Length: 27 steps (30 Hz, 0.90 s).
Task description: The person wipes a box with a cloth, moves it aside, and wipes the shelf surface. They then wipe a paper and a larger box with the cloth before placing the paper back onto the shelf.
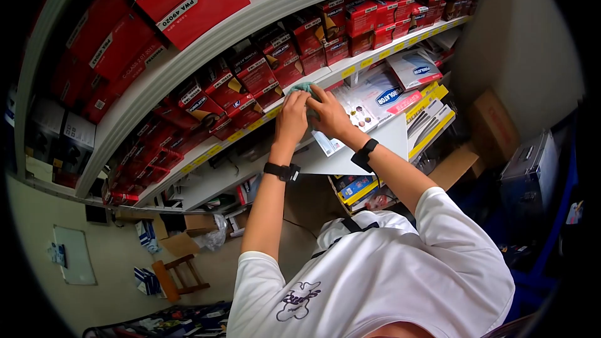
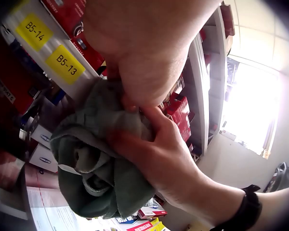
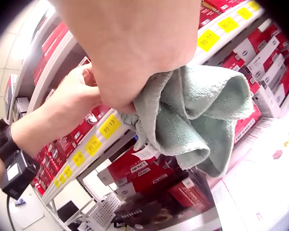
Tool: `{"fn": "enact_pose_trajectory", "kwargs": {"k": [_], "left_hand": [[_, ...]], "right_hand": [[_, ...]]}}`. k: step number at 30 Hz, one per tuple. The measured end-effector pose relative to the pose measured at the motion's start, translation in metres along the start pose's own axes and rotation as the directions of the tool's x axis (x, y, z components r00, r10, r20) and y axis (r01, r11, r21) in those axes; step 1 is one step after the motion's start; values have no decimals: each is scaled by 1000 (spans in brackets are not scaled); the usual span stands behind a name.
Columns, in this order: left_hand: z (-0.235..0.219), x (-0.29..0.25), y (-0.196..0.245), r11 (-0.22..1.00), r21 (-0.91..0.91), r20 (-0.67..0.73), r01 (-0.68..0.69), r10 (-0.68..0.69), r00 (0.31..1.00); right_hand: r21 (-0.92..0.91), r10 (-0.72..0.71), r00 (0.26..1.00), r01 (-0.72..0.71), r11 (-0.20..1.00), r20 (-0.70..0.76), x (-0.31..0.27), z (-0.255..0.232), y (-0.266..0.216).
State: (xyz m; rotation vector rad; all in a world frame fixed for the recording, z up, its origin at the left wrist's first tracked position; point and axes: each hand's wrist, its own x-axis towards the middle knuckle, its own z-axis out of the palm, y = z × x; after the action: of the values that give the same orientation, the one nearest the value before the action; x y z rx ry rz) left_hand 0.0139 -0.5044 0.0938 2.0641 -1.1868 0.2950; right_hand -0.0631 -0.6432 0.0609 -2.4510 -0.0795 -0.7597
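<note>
A green towel-like cloth [image 3: 192,110], bunched into folds, is at the front edge of a shelf [image 3: 94,144] bearing yellow labels. My right hand [image 1: 330,114] grips it, and in the left wrist view the thumb and fingers of that right hand [image 2: 166,149] curl round the bundle [image 2: 106,159]. Close beside it, my left hand [image 1: 293,116] has bent fingers on the same cloth [image 1: 302,87]; its fingertips are largely hidden in both wrist views. Loose folds hang below the hands, and a small white tag [image 3: 147,153] sticks out from the cloth.
Red boxes [image 1: 253,72] line the shelf behind the hands, with larger red boxes [image 1: 203,9] above. Printed sheets and a Purolator package [image 1: 391,95] lie right of the hands. Yellow-edged boxes [image 1: 432,122] and a metal case [image 1: 528,166] stand farther right. A wooden chair [image 1: 181,275] is lower left.
</note>
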Motion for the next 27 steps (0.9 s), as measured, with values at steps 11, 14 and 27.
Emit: {"fn": "enact_pose_trajectory", "kwargs": {"k": [11, 14, 27], "left_hand": [[68, -76, -20, 964, 47, 243, 260, -264, 933], [95, -82, -33, 945, 64, 282, 320, -325, 903], [183, -86, -102, 904, 111, 452, 413, -416, 789]], "right_hand": [[-31, 308, 886, -317, 948, 348, -73, 33, 70], [-32, 310, 920, -311, 950, 239, -82, 36, 87], [-292, 490, 857, -434, 852, 157, -64, 8, 139]]}}
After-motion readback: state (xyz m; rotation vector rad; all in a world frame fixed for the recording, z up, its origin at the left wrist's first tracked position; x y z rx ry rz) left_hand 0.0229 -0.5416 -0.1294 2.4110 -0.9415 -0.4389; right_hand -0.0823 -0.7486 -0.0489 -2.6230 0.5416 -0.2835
